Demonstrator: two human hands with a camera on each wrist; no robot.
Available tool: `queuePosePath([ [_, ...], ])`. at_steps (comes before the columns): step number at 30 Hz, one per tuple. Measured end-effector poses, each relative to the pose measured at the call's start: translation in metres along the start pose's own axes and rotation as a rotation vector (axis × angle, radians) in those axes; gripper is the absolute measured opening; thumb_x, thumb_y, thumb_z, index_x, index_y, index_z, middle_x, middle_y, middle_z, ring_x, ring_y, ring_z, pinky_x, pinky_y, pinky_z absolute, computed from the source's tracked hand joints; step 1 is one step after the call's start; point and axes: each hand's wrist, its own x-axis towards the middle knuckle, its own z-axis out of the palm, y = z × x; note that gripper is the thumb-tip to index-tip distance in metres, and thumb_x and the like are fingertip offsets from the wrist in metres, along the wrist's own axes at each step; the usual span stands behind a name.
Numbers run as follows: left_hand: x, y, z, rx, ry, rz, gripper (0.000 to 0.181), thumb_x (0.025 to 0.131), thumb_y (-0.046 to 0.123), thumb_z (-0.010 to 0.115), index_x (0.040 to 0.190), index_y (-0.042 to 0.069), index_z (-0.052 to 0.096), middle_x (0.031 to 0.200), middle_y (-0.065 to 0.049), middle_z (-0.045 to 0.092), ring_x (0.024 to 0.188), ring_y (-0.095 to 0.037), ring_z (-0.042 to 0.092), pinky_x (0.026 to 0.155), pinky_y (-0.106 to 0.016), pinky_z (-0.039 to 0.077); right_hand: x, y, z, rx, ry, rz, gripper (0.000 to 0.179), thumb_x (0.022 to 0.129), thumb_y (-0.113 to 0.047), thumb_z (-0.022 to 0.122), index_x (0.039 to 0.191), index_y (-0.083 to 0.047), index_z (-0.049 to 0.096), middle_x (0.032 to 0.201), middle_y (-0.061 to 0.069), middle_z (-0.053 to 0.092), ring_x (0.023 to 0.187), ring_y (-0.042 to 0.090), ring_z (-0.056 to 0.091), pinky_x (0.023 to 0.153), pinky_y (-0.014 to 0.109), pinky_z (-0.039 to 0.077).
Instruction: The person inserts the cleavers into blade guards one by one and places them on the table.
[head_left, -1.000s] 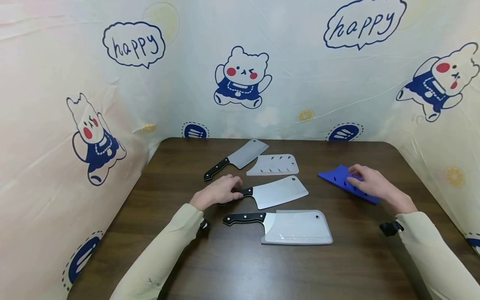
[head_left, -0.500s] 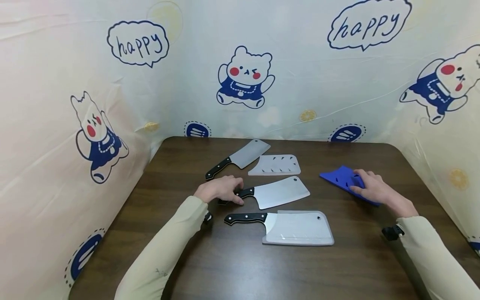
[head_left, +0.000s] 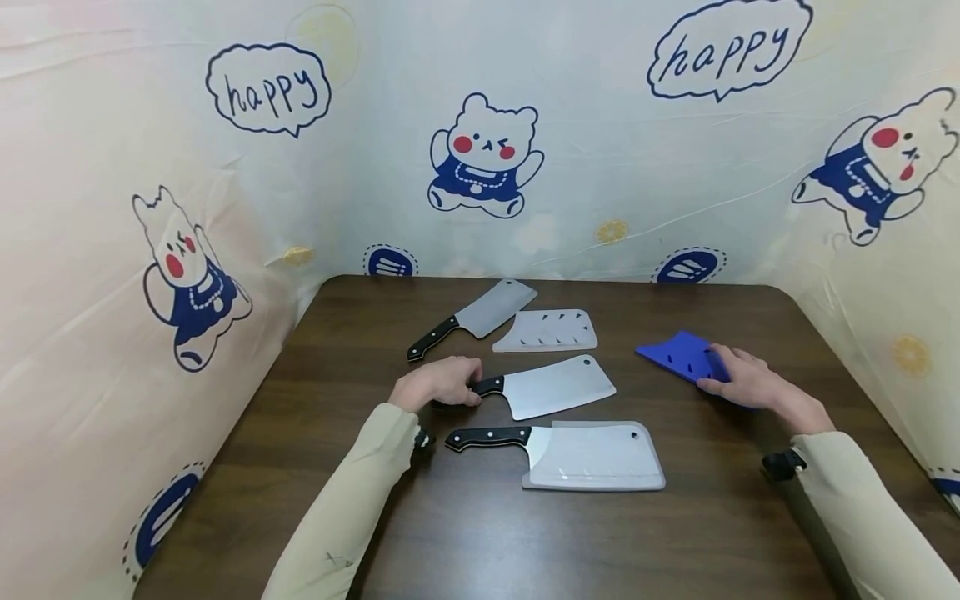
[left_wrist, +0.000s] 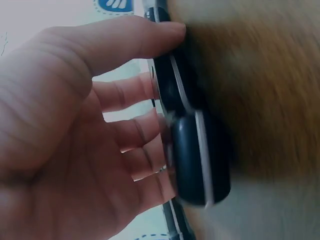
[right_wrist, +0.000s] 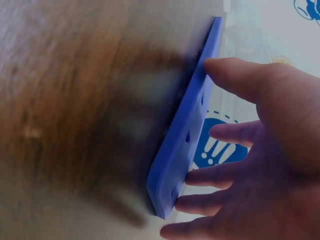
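Observation:
My left hand (head_left: 442, 382) is at the black handle of the middle cleaver (head_left: 558, 387), whose bare blade points right. In the left wrist view the thumb lies on one side of the handle (left_wrist: 200, 155) and the fingers on the other, pinching it. On the right of the table my right hand (head_left: 753, 382) grips a blue blade guard (head_left: 675, 356) with small slots. The right wrist view has the thumb at one long edge of the guard (right_wrist: 184, 122), and lower fingertips at its far side.
A cleaver (head_left: 592, 457) with a translucent guard over its blade lies in front. Behind the middle one lie a white slotted blade guard (head_left: 551, 329) and a third bare cleaver (head_left: 491, 310), on the brown table (head_left: 480, 542). A printed curtain (head_left: 585, 125) hangs beyond the table.
My left fingers and thumb have closed in on the cleaver's handle. My right hand has come down onto the blue guard's right part. The guards and cleavers lie nearly where they were.

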Motion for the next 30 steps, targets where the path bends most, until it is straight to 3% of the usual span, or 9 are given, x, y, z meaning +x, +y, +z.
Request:
queuePosePath([
  [11,-0.003,-0.001,0.0,-0.171,0.084,-0.019,0.033,0.088,0.027,0.065,0.111,0.014,0.046,0.085,-0.004,0.063,0.073,-0.018,0.059,0.064,-0.031,0.046,-0.003,0.003,-0.002,0.031,-0.07,0.122,0.109,0.086,-0.066,0.059,0.147,0.013,0.012,0.138,0.051,0.018,0.118,0.072,0.025,0.092,0.078,0.03],
  [18,-0.004,0.003,-0.002,-0.197,0.132,0.004,0.029,0.088,0.026,0.066,0.106,0.015,0.045,0.08,-0.004,0.062,0.068,-0.017,0.059,0.061,-0.031,0.045,-0.003,-0.001,-0.004,0.027,0.006,0.182,0.12,0.074,-0.067,0.072,0.146,0.008,0.013,0.128,0.05,0.019,0.11,0.064,0.022,0.086,0.072,0.034],
  [25,-0.008,0.005,-0.011,-0.21,0.191,0.008,0.029,0.089,0.025,0.066,0.106,0.016,0.045,0.084,-0.005,0.061,0.073,-0.019,0.058,0.062,-0.031,0.044,-0.003,-0.014,-0.013,0.052,0.112,0.171,0.103,0.081,-0.046,0.076,0.142,0.017,0.022,0.125,0.049,0.025,0.109,0.061,0.021,0.085,0.069,0.034],
  [30,-0.008,0.008,-0.013,-0.233,0.246,0.031,0.026,0.091,0.024,0.064,0.108,0.016,0.047,0.086,-0.005,0.059,0.072,-0.018,0.057,0.061,-0.03,0.044,-0.005,-0.015,-0.018,0.093,0.078,0.162,0.09,0.086,-0.036,0.074,0.14,0.015,0.023,0.128,0.045,0.033,0.111,0.058,0.034,0.09,0.068,0.041],
])
